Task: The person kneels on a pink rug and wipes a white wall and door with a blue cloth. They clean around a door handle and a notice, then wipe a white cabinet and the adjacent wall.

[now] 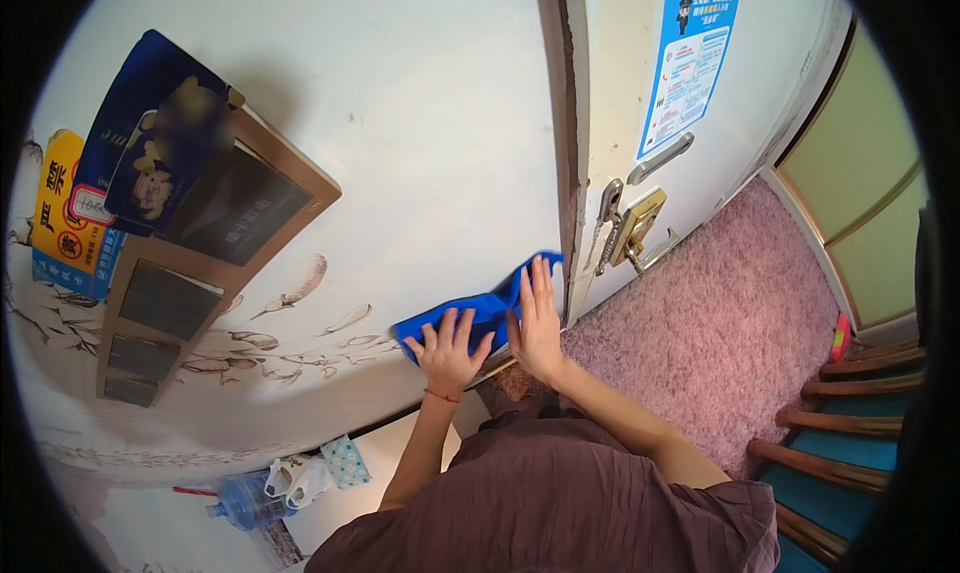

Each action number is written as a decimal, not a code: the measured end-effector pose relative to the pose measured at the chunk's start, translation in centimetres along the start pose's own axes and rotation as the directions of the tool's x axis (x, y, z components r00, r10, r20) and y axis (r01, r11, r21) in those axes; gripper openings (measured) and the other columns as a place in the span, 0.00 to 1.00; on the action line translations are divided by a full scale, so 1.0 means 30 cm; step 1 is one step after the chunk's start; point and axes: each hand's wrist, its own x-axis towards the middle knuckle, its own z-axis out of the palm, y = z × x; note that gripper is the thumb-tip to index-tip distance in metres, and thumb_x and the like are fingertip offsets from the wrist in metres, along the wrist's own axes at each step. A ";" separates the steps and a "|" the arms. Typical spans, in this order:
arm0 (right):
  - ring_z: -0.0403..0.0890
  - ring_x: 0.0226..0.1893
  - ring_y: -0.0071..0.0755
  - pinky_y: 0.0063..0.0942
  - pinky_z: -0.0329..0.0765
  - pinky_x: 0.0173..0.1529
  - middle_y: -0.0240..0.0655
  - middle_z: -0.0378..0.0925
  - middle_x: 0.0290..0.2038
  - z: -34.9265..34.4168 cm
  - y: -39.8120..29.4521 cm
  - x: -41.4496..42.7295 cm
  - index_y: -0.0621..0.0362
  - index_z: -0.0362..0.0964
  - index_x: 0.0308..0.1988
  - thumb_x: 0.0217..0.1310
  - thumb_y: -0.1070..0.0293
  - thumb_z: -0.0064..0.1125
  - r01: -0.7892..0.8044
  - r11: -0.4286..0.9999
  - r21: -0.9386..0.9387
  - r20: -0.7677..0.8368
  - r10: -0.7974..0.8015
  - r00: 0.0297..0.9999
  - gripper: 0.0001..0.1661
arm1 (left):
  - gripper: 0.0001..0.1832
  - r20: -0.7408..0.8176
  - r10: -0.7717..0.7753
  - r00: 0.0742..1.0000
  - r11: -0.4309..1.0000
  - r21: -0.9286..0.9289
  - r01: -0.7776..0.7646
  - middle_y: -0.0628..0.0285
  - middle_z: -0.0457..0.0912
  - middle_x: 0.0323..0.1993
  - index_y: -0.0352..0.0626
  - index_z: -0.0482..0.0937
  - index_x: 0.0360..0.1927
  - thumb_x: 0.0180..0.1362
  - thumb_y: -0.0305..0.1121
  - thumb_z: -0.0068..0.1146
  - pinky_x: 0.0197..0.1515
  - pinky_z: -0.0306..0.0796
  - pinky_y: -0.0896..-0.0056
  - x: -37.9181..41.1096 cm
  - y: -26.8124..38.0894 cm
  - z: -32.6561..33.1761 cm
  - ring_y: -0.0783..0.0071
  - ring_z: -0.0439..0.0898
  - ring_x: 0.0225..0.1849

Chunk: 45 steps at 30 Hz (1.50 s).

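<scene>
A blue cloth (480, 310) lies spread against the white wall (420, 160), just left of the door frame. My left hand (446, 348), with a thin red cord on the wrist, presses flat on the cloth's left part, fingers spread. On its right part, beside the frame, my right hand (536, 321) lies flat with the fingers nearly together. Both palms face the wall, and neither hand is closed around the cloth. The lower edge of the cloth is partly hidden behind the hands.
Right of the frame, a white door (720, 145) has a brass lock (637, 228) and a door chain (608, 228). A wall-mounted switch panel (277, 198) is at the left. A pink carpet (697, 318), wooden slats (825, 464), a water bottle (251, 500) and a plastic bag (300, 479) are lower down.
</scene>
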 end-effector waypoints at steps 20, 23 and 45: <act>0.67 0.57 0.58 0.60 0.60 0.63 0.44 0.66 0.62 0.027 -0.141 0.106 0.56 0.66 0.62 0.46 0.75 0.58 0.355 0.935 0.010 0.118 -0.354 0.928 0.38 | 0.15 -0.050 -0.135 0.990 0.989 0.060 0.138 0.59 0.80 0.50 0.45 0.81 0.40 0.52 0.40 0.56 0.55 0.56 0.47 0.030 -0.022 -0.060 0.54 0.72 0.49; 0.68 0.56 0.53 0.55 0.61 0.61 0.36 0.68 0.62 0.009 -0.235 0.206 0.51 0.70 0.60 0.47 0.72 0.60 0.442 0.897 -0.027 0.044 -0.440 0.897 0.35 | 0.15 -0.182 -0.135 0.974 0.981 0.114 0.157 0.51 0.78 0.50 0.40 0.80 0.40 0.53 0.38 0.52 0.63 0.44 0.35 0.073 -0.059 -0.078 0.42 0.68 0.51; 0.73 0.47 0.46 0.47 0.69 0.51 0.34 0.74 0.57 0.115 -0.260 0.145 0.56 0.73 0.56 0.47 0.74 0.56 0.542 0.839 -0.047 0.072 -0.539 0.839 0.31 | 0.21 -0.112 -0.181 0.977 0.979 0.069 0.189 0.55 0.75 0.54 0.44 0.79 0.46 0.52 0.46 0.55 0.55 0.56 0.36 -0.007 -0.116 -0.071 0.51 0.69 0.54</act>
